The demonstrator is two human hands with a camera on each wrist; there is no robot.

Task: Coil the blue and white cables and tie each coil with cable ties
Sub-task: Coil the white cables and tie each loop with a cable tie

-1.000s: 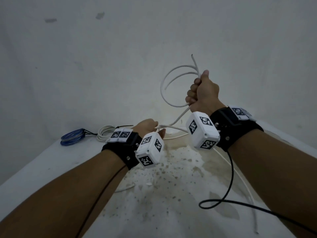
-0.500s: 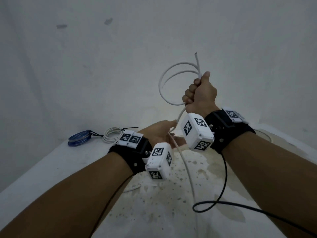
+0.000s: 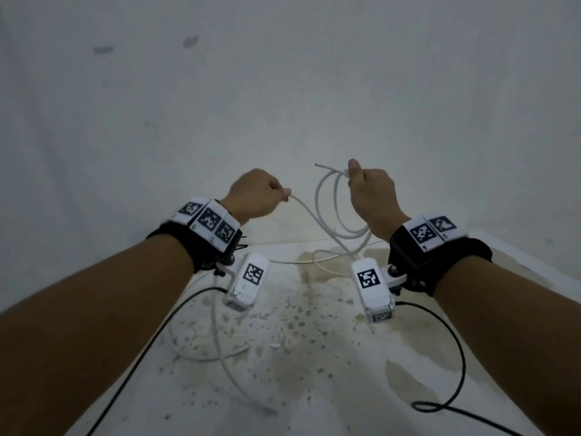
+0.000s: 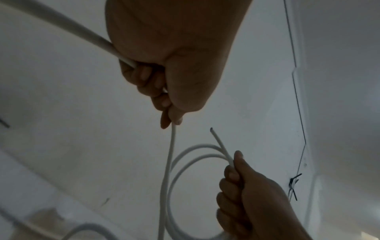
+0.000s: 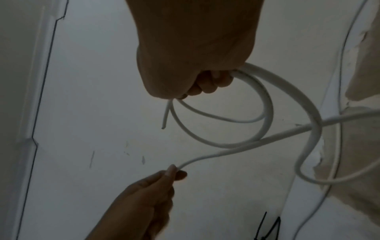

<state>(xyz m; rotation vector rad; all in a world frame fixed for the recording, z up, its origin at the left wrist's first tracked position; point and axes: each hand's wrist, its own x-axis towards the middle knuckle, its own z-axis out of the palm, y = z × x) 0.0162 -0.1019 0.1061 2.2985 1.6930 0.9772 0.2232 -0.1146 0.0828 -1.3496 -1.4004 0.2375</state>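
A white wall (image 3: 283, 105) rises behind a stained white table (image 3: 314, 357), and both hands are raised in front of the wall, above the table's far edge. The right hand (image 3: 372, 196) is closed in a fist round two loops of the white cable (image 3: 317, 225), thumb on top; the loops hang below and to the left of the fist, and the cable's cut end (image 3: 317, 165) sticks out to the left past the thumb. The left hand (image 3: 256, 196) is also closed on the cable, which runs through the curled fingers and leaves between thumb and forefinger; from there it slopes down to the right, crosses the hanging loops and drops toward the table. The rest of the cable lies slack on the table, in a bend under the right wrist and in a wide curve under the left forearm that trails toward the near edge. The two hands are near each other but apart. In the right wrist view black cable ties (image 5: 267, 227) lie at the bottom edge, below the left hand. A black cord (image 3: 456, 357) runs from each wrist camera across the table.
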